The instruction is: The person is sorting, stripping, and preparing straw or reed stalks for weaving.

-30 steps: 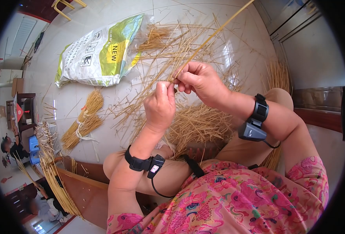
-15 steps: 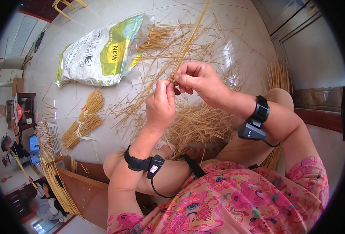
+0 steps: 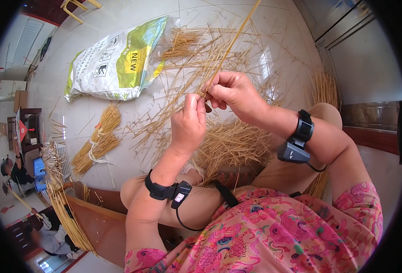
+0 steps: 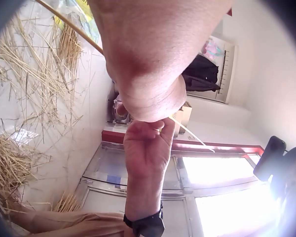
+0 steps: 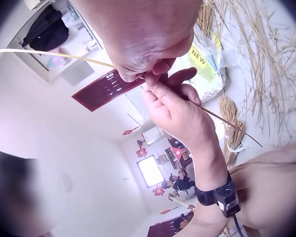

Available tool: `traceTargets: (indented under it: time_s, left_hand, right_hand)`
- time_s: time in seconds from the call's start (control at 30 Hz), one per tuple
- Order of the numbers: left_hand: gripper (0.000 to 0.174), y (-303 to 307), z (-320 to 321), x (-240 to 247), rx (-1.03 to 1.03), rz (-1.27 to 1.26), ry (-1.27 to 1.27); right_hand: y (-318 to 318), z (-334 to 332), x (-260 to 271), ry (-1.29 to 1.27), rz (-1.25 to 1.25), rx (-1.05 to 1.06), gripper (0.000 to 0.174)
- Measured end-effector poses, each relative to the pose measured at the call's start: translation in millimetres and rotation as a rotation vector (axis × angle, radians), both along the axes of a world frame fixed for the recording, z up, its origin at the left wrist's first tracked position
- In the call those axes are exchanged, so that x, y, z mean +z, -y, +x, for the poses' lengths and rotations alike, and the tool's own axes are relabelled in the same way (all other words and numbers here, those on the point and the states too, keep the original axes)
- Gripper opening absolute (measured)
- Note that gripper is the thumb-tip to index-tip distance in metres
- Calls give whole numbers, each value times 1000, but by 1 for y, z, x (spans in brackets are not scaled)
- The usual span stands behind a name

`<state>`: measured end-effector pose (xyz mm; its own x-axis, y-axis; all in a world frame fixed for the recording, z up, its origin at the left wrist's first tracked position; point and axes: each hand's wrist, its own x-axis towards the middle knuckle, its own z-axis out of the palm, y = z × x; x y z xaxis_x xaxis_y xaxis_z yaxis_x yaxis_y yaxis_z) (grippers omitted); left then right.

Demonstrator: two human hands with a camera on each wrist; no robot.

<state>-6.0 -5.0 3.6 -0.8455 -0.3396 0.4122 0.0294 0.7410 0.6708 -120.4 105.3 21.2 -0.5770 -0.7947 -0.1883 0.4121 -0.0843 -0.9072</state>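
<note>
Both hands meet in front of the body, thumbs and fingertips almost together, over a long yellow straw stalk (image 3: 237,38). My left hand (image 3: 188,125) pinches it from below, fingers curled in. The right hand (image 3: 237,93) grips it just beside, and the stalk's long end slants up and away past its knuckles. In the right wrist view, the pale length of the stalk (image 5: 64,56) sticks out on one side and a thin brown end (image 5: 232,125) beyond the left hand. The fingertips hide the pinched part.
Loose straw (image 3: 237,145) lies heaped below the hands and scattered over the tiled floor. A green and white sack (image 3: 110,63) and a tied straw bundle (image 3: 96,141) are to the left. Another bundle (image 3: 324,88) leans at right by a metal door (image 3: 360,54). Other people sit far left.
The stalk's long end has swung to the left, then a little back to the right. Both hands stay nearly in place, still pinching it.
</note>
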Motion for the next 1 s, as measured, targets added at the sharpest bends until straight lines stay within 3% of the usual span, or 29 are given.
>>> traceTargets:
  time_s: [0.57, 0.77, 1.0]
  left_hand:
    - [3, -1, 1, 2, -15, 42, 32]
    - [4, -1, 2, 3, -37, 122, 63]
    - [6, -1, 2, 9, -33, 227, 128]
  right_hand:
    - [0, -1, -4, 8, -2, 25, 9]
    - [-1, 0, -4, 164, 16, 40, 8]
    - [-2, 1, 1, -14, -18, 12, 6]
